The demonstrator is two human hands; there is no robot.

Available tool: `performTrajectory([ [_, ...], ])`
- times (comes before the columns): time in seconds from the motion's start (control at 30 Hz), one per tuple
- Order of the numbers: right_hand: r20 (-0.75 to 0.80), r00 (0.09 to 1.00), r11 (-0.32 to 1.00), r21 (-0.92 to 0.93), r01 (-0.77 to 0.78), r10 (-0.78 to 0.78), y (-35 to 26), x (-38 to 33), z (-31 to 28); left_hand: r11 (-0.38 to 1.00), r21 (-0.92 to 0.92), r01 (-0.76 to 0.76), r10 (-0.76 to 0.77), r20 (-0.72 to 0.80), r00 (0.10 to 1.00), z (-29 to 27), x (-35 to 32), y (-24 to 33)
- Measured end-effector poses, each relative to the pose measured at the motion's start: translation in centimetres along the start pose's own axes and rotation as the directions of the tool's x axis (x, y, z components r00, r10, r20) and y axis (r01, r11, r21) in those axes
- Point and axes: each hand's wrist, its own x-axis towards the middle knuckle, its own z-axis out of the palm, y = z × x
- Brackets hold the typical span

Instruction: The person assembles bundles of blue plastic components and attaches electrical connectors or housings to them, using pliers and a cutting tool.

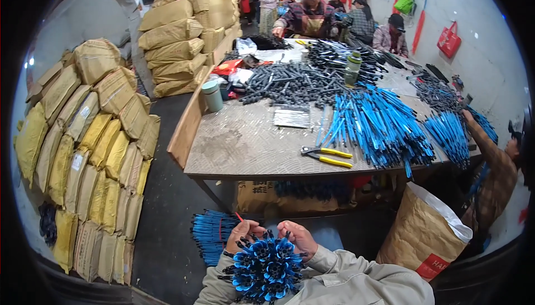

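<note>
Close to my body stands a round bundle of blue and black rods (268, 269), its ends facing up. My left hand (244, 235) is closed at the bundle's far left side, and a short red strip (239, 216) sticks up from its fingers. On the far right side my right hand (298, 239) has its fingers curled and pressed together beside the black tips. Whatever they pinch is too small to make out. Left of my left hand lies another bundle of blue rods (209, 237), with a red band around it.
Ahead is a worktable (223, 154) with yellow-handled pliers (329, 156), loose blue rods (379, 121), grey parts (290, 85), a cup (212, 96) and a bottle (353, 69). A large paper sack (421, 230) stands right. Stacked sacks (89, 154) line the left. Several people sit around the table.
</note>
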Motion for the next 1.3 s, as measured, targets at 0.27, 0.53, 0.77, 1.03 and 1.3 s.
performTrajectory([
  [0.27, 0.028, 1.0, 0.999, 0.034, 0.001, -0.002, 0.6, -0.2, -1.9, 0.833, 0.539, -0.124, -0.194, 0.495, 0.847, -2.4, -0.3, 6.6],
  [0.53, -0.005, 1.0, 0.999, -0.032, 0.006, -0.007, 0.3, -0.5, -0.6, -0.092, 0.786, -0.611, 0.088, 0.618, 0.781, -2.6, 0.3, 6.6],
  [0.77, -0.014, 0.997, 0.988, -0.133, 0.074, -0.077, 0.2, -0.9, -0.6, 0.852, 0.453, -0.263, 0.262, 0.065, 0.963, 4.9, 0.8, 2.8],
  [1.03, -0.025, 0.998, 0.994, -0.089, 0.056, -0.058, -1.3, -1.7, -0.1, 0.973, -0.232, -0.02, 0.02, 0.0, 1.0, 4.8, -0.1, 2.3],
  [1.3, -0.001, 0.986, 0.986, -0.024, 0.167, -0.167, -1.0, -3.8, 0.8, 0.952, -0.299, -0.06, 0.061, -0.008, 0.998, 2.2, -0.1, 0.8],
])
